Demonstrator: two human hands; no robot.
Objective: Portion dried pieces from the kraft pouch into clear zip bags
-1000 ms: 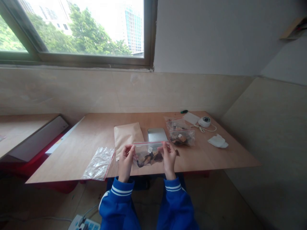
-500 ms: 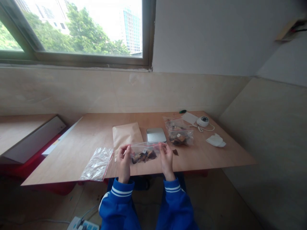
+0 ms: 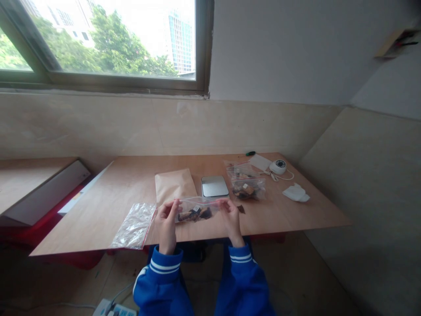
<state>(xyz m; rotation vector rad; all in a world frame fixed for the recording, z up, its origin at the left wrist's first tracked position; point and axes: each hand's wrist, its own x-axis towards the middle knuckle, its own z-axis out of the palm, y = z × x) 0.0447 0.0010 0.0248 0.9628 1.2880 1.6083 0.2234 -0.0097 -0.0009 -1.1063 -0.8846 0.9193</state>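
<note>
My left hand (image 3: 166,221) and my right hand (image 3: 231,218) grip the two top corners of a small clear zip bag (image 3: 194,210) with a red seal strip. Dark dried pieces and a small white label lie inside it. I hold the bag low over the near edge of the wooden table (image 3: 108,206). Both sleeves are blue with white cuff stripes.
A brown paper envelope (image 3: 173,184) and a small metal scale (image 3: 214,186) lie just behind the bag. Filled clear bags (image 3: 247,182) sit to the right, a stack of clear zip bags (image 3: 134,224) to the left. Farther right lie a white tissue (image 3: 295,192) and a round white device (image 3: 278,166).
Both hands have lowered the bag toward the table. My hands have also spread slightly apart along its top edge.
</note>
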